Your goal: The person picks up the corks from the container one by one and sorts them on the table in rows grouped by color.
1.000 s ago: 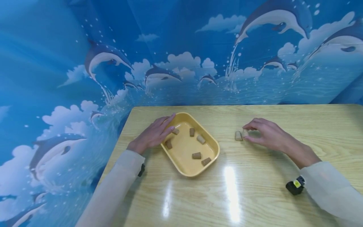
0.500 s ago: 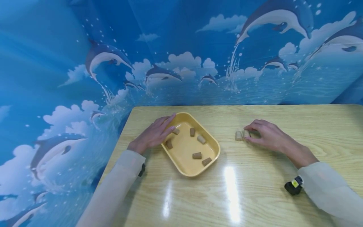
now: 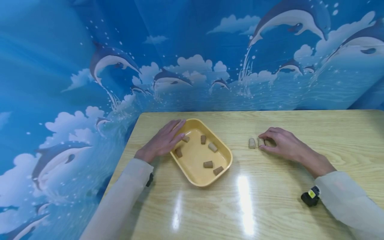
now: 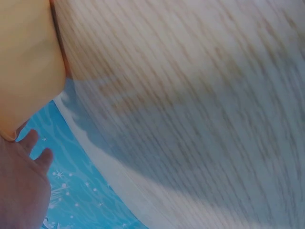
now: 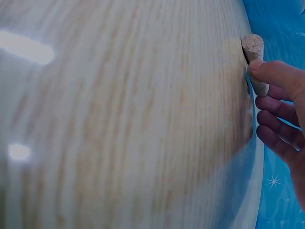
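Right grip (image 3: pixel 281 141): a narrow hold is formed by the bare right hand; between thumb and forefinger, one light-brown tapered cork stopper (image 3: pixel 261 143) is pinched. Whether its base is touched by the worktop (image 3: pixel 270 196), made of pale wood-grained board, cannot be told.
Second loose cork: a similar light-brown cork stopper (image 3: pixel 252 143) is seen upright on the worktop, just to the left of the right grip, with a small gap between the two corks.
Left grip (image 3: pixel 162 138): the bare left hand is laid at the tray's far left edge; the rim is held between the thumb, placed on the inner side, and the fingers.
Tray: the yellow rectangular tray with rounded corners (image 3: pixel 195 151) is placed slantwise, directly to the right of the left grip and well apart from the right grip.
Corks inside: six brown cork stoppers (image 3: pixel 208 164) are scattered on the tray floor; two are found near the left grip's thumb, and four farther from it, towards the right grip.
Sleeves: both arms are covered by whitish sleeves (image 3: pixel 349 200); a small black device (image 3: pixel 310 196) is seen under the right wrist, behind the grip.
Backdrop: beyond both grips, a blue sheet printed with dolphins and clouds (image 3: pixel 198 85) is hung.
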Demonstrator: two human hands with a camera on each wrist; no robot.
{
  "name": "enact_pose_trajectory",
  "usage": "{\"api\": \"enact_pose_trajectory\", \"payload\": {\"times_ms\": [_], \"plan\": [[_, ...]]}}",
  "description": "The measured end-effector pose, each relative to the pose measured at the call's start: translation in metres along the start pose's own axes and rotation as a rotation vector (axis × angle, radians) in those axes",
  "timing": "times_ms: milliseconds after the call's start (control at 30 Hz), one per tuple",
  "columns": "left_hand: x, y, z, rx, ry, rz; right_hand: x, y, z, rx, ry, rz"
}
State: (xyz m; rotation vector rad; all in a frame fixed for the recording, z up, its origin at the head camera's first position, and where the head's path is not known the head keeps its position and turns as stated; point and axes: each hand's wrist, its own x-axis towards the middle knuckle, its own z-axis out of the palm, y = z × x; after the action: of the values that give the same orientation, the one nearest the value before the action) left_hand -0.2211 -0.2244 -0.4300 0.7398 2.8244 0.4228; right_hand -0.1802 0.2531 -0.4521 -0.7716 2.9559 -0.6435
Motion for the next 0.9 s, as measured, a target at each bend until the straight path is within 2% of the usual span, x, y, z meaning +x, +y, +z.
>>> {"api": "enact_pose_trajectory", "payload": {"times_ms": [267, 900], "plan": [[0.0005, -0.0003, 0.0004, 0.048, 0.009, 0.018, 0.0003, 0.0004, 0.0010, 0.011, -0.004, 0.003], [0.0001, 0.0015, -0.0012, 0.050, -0.004, 0.007, 0.0016, -0.0001, 0.0018, 0.018, -0.008, 0.004]]}}
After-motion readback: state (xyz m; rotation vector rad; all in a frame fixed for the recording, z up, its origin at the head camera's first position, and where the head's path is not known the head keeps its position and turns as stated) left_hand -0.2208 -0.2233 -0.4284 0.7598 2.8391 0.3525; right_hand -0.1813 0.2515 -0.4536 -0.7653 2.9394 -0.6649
